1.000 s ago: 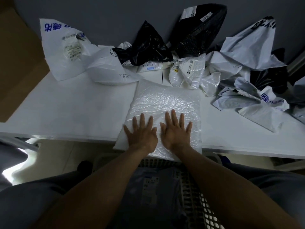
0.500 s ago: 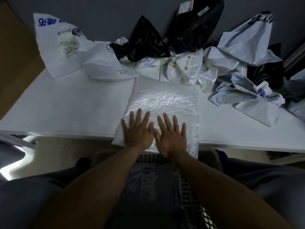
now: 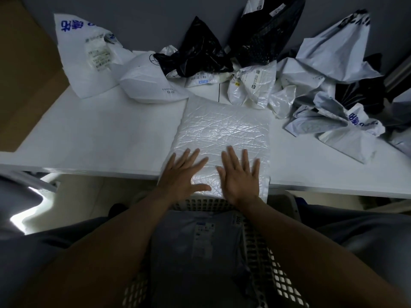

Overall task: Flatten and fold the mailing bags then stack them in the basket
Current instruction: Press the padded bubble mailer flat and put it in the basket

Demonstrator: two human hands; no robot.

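**Pressing the white bag flat at the table's edge**

Head view: you are pressing both palms onto the near end of a crinkled white mailing bag (image 3: 224, 130). It is lying flat on the table (image 3: 89, 141), and its near edge is reaching just past the table's front, above the basket (image 3: 269, 252). Your left hand (image 3: 182, 174) is lying spread, fingers straight and fanned, thumb pointing across toward the other hand. Your right hand (image 3: 241, 176) is lying just beside it, fingers straight and flat as well. Neither hand is gripping anything.

The bag is looking like thin, light, slick film, so it is probably going to slide on the smooth table and spring back up along its wrinkles. One flat palm pinning it should be helping while the other hand makes the fold. The far edge or a far corner is looking like the best place to pinch, since the film there is lying free.

A folded grey bag (image 3: 195, 236) with a label is already lying in the basket below your forearms. A heap of crumpled bags (image 3: 329, 70), white and black, is waiting along the back of the table, well apart from your hands.
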